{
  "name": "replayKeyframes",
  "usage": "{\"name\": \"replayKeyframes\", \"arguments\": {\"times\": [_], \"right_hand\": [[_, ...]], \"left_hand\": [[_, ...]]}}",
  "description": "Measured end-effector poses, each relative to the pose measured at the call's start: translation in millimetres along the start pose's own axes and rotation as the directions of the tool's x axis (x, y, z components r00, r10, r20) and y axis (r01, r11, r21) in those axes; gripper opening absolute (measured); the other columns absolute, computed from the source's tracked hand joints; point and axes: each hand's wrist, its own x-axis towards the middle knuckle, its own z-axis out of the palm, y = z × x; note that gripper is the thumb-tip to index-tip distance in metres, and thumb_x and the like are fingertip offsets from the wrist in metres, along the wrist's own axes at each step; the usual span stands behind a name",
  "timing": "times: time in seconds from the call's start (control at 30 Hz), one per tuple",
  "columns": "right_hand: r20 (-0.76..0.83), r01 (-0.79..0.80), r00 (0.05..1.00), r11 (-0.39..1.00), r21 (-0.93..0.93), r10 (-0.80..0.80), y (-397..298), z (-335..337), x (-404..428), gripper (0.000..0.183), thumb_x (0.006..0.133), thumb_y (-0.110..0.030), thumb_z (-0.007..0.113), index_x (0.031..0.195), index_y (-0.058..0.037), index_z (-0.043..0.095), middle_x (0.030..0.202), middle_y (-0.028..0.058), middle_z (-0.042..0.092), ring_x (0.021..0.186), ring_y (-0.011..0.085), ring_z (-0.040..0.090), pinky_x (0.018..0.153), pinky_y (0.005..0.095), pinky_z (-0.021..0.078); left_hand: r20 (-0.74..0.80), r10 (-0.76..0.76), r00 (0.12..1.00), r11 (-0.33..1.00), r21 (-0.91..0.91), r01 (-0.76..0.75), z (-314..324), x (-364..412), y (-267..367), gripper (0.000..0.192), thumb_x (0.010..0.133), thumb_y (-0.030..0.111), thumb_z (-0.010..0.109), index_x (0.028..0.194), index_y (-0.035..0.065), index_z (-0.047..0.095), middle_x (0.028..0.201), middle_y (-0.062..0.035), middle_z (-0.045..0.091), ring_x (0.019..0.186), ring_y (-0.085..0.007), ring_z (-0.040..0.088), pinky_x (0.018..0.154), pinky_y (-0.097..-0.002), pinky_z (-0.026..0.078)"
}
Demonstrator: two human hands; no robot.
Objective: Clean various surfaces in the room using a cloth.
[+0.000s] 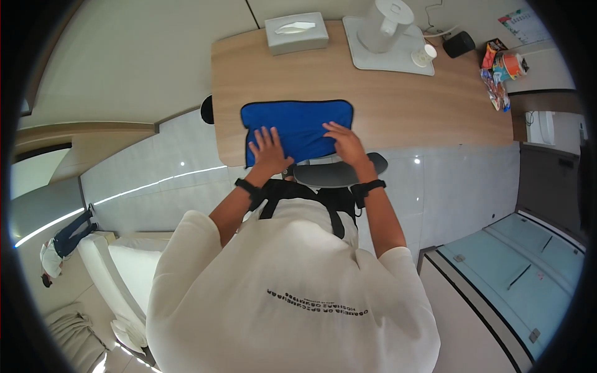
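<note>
A blue cloth with dark edging [298, 121] lies spread on a light wooden desk [419, 112], its lower edge at the desk's near edge. My left hand [269, 151] rests flat on the cloth's lower left part, fingers apart. On its right part lies my right hand [345, 142], with fingertips on the fabric near the right edge and the fingers loosely spread. Neither hand grips anything that I can see. Black straps circle both wrists.
Behind the cloth stand a tissue box [297, 35] and a white tray [394, 66] with an electric kettle [385, 28] and a paper cup [424, 56]. Farther right are a black cylinder [459, 44] and snack packages [499, 70]. A dark chair [331, 175] is below the desk edge. Another person stands far left.
</note>
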Motion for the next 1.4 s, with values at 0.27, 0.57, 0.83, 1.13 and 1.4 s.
{"name": "replayKeyframes", "arguments": {"times": [0.27,0.57,0.83,1.13,1.4], "right_hand": [[-0.286,-0.320,0.900,0.944,0.083,0.330,112,-93,-81,0.027,0.077,-0.002,0.065,0.103,-0.0033,0.060,0.135,0.0133,0.052,0.131,0.0327,0.042,0.106,0.0384,0.0354],[-0.378,-0.613,0.765,0.770,-0.178,0.521,174,-144,-111,0.047,0.073,-0.010,0.067,0.116,-0.0016,0.051,0.140,0.0280,0.039,0.131,0.0422,0.037,0.108,0.0408,0.0323],[0.010,-0.494,0.788,0.643,-0.586,0.615,69,-65,-45,0.066,0.064,-0.009,0.076,0.118,-0.0067,0.038,0.149,0.0291,0.015,0.140,0.0484,0.010,0.105,0.0691,0.0185],[0.394,0.062,0.915,0.933,-0.354,0.088,-49,36,37,0.054,0.065,-0.009,0.076,0.112,-0.0057,0.048,0.153,0.0251,0.012,0.143,0.0414,0.009,0.111,0.0617,0.0151],[0.439,0.336,0.811,0.922,0.192,-0.387,-22,30,30,0.027,0.080,-0.002,0.059,0.105,-0.0079,0.051,0.149,0.0084,0.034,0.140,0.0232,0.027,0.115,0.0434,0.0214]], "left_hand": [[-0.044,0.237,0.971,0.957,-0.163,-0.241,4,35,205,0.093,0.081,0.038,0.065,0.147,-0.0011,0.012,0.151,-0.0336,0.002,0.132,-0.0638,0.003,0.101,-0.0739,0.012],[-0.300,0.520,0.800,0.757,-0.272,-0.594,24,46,248,0.057,0.093,0.015,0.049,0.146,0.0242,0.031,0.156,-0.0090,0.016,0.143,-0.0415,0.009,0.109,-0.0642,0.008],[-0.460,0.316,0.830,0.847,-0.257,-0.465,37,34,122,0.055,0.091,0.027,0.056,0.142,0.0334,0.037,0.155,-0.0015,0.023,0.141,-0.0382,0.019,0.106,-0.0645,0.015],[-0.199,-0.236,0.951,0.866,-0.486,0.113,38,18,-96,0.083,0.080,0.039,0.066,0.148,0.0380,0.020,0.159,-0.0058,0.006,0.143,-0.0423,0.003,0.108,-0.0655,0.008],[-0.176,-0.360,0.916,0.848,-0.470,0.243,82,-2,-88,0.093,0.083,0.055,0.058,0.152,0.0285,0.000,0.158,-0.0116,-0.012,0.142,-0.0450,-0.009,0.104,-0.0687,-0.001]]}}
